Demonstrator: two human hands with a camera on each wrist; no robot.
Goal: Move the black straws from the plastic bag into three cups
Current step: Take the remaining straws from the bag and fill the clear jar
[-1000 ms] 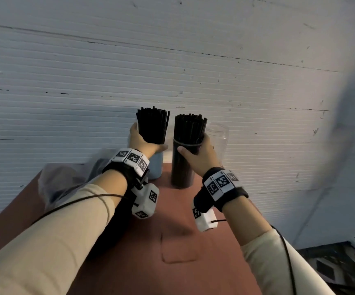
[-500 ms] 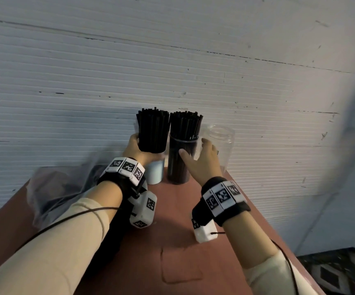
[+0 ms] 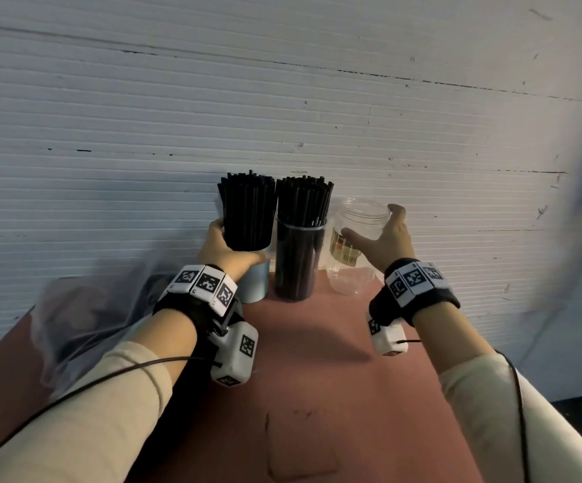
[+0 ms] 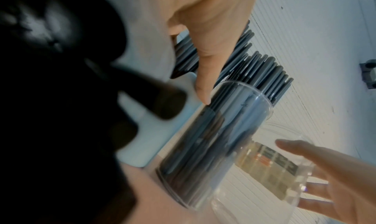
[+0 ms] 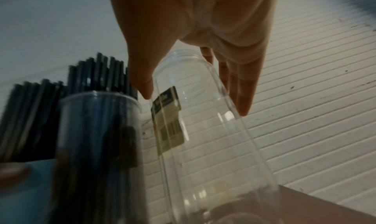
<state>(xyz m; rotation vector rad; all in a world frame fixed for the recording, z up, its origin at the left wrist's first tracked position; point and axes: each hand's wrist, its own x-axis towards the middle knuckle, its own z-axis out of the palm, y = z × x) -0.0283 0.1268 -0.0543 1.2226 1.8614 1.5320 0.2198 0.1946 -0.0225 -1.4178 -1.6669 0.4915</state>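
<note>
Head view: three cups in a row along the desk's far edge, against a ribbed white wall.

Left hand [image 3: 225, 251] curls round a bundle of black straws [image 3: 247, 212] standing in the pale blue opaque cup [image 3: 255, 282], thumb pressed at the rim. Just beside it, the tall clear cylindrical cup [image 3: 298, 263] is packed with more thin, matt black straws [image 3: 303, 200], their tips fanning above its lip. Right hand [image 3: 385, 238] is spread wide, thumb and straight fingers on either side of the clear ribbed-neck plastic jar [image 3: 355, 245], which is tilted; whether they press it I cannot tell. The jar bears a tan label [image 5: 167, 126] with a barcode; its print is too blurred to read. A crumpled translucent plastic bag [image 3: 83, 318] lies at the reddish-brown desk's [image 3: 317, 395] left edge.
</note>
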